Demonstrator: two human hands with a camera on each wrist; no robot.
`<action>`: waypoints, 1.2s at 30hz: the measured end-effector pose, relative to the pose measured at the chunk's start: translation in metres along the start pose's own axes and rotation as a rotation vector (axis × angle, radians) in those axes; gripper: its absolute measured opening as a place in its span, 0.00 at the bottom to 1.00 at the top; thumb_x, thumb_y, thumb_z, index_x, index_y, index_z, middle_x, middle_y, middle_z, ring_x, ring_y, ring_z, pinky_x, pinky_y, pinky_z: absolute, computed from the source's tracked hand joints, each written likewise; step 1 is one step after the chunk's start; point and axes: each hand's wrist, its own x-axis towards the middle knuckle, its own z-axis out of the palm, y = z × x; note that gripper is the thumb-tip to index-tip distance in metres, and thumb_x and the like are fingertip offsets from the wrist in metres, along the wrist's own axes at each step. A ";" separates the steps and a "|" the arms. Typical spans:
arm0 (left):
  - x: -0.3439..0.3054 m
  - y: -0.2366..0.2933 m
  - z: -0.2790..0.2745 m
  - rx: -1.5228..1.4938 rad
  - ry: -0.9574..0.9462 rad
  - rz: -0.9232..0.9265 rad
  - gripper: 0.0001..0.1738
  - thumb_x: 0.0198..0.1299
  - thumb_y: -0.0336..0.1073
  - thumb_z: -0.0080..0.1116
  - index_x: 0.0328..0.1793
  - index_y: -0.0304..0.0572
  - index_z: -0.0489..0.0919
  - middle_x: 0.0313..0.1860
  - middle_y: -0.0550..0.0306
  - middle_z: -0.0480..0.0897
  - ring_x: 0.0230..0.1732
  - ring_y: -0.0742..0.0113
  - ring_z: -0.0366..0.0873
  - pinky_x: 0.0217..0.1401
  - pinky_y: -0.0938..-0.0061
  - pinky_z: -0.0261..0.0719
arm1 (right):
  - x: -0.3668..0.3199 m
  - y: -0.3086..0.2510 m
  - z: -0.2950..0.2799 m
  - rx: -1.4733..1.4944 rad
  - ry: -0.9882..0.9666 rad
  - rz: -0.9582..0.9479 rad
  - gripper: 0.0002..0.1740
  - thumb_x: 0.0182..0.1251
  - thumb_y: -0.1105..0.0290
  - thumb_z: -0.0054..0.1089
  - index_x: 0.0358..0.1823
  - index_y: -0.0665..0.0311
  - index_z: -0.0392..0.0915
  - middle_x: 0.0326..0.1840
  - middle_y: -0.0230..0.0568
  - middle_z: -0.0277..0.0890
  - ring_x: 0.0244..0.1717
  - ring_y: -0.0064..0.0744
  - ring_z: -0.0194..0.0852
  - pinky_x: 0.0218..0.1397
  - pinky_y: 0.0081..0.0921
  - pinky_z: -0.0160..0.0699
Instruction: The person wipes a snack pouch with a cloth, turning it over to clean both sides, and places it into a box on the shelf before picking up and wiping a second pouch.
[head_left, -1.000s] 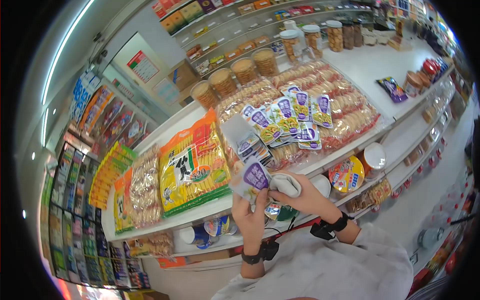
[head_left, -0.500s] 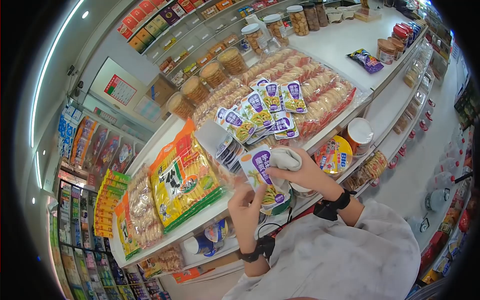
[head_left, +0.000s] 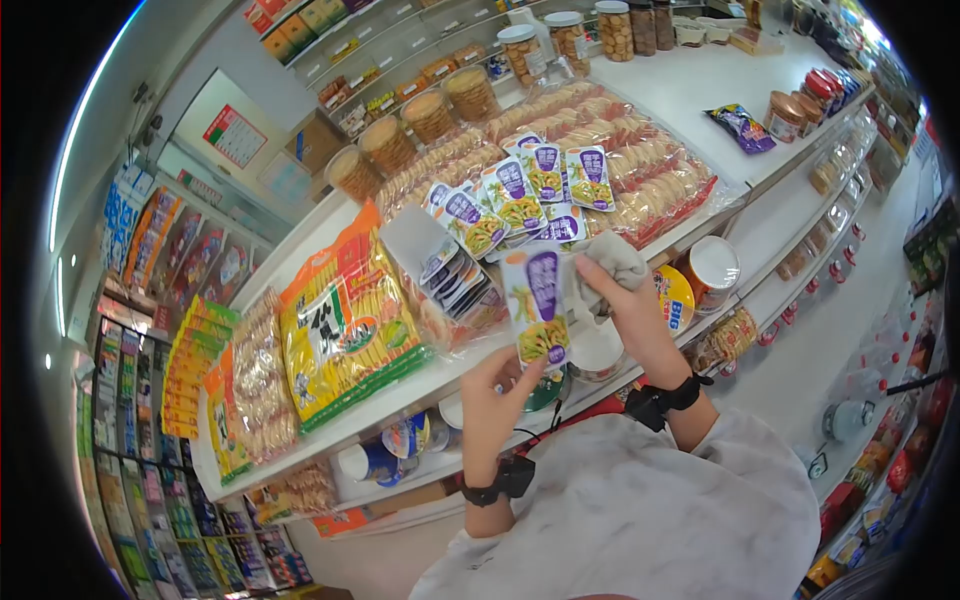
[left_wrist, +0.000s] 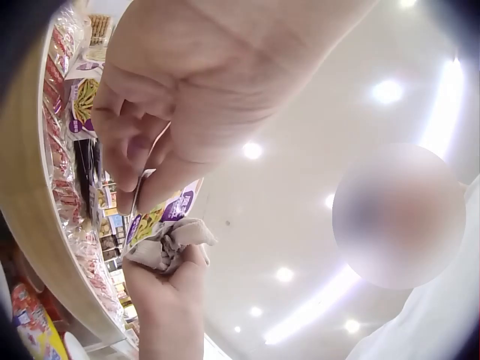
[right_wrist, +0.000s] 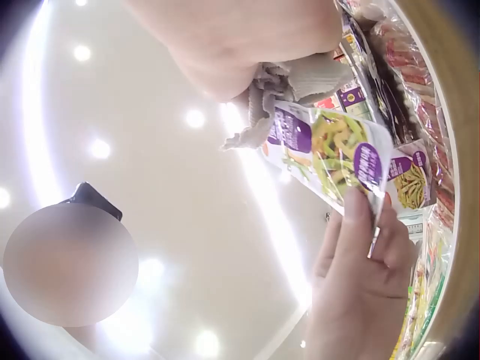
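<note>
In the head view my left hand (head_left: 493,400) pinches the lower end of a white and purple snack packet (head_left: 537,305) between thumb and fingers. The packet's printed front, with a picture of green vegetable strips, faces up toward me. My right hand (head_left: 638,318) holds a crumpled grey cloth (head_left: 613,265) beside the packet's upper right edge. From the right wrist, the cloth (right_wrist: 262,112) overlaps the packet's far end. Just beyond the hands stands an open grey-white box (head_left: 413,240) with several packets inside. Similar loose packets (head_left: 515,195) lie heaped to its right.
Under the heap are clear packs of round crackers (head_left: 640,150). A big yellow and orange snack bag (head_left: 350,320) lies to the left on the white counter. Clear tubs (head_left: 425,118) line the back, and noodle cups (head_left: 708,270) stand on the shelf below the counter's edge.
The packet has turned from a tilted, folded-looking pose to show its full front. My right hand with the cloth has shifted from the packet's middle to its upper right. The left hand keeps its pinch.
</note>
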 end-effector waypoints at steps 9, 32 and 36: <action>0.008 0.008 -0.009 -0.073 0.122 0.063 0.18 0.64 0.28 0.65 0.60 0.33 0.80 0.38 0.61 0.84 0.31 0.83 0.76 0.33 0.86 0.71 | -0.021 0.018 0.011 -0.308 -0.162 0.040 0.24 0.59 0.68 0.76 0.54 0.68 0.78 0.46 0.33 0.81 0.46 0.19 0.77 0.50 0.22 0.78; -0.015 -0.005 -0.041 -0.221 0.349 0.039 0.13 0.74 0.34 0.55 0.53 0.31 0.83 0.29 0.62 0.81 0.27 0.81 0.71 0.29 0.84 0.66 | 0.070 0.056 0.053 -1.074 -0.030 -0.541 0.24 0.54 0.71 0.70 0.52 0.66 0.73 0.44 0.55 0.79 0.46 0.56 0.80 0.46 0.41 0.78; -0.013 -0.004 -0.051 -0.202 0.404 0.056 0.13 0.73 0.34 0.55 0.52 0.32 0.83 0.28 0.64 0.80 0.25 0.82 0.70 0.28 0.85 0.64 | 0.065 0.050 0.047 -0.911 0.026 -0.633 0.28 0.52 0.75 0.70 0.55 0.68 0.70 0.52 0.53 0.76 0.52 0.56 0.77 0.54 0.41 0.78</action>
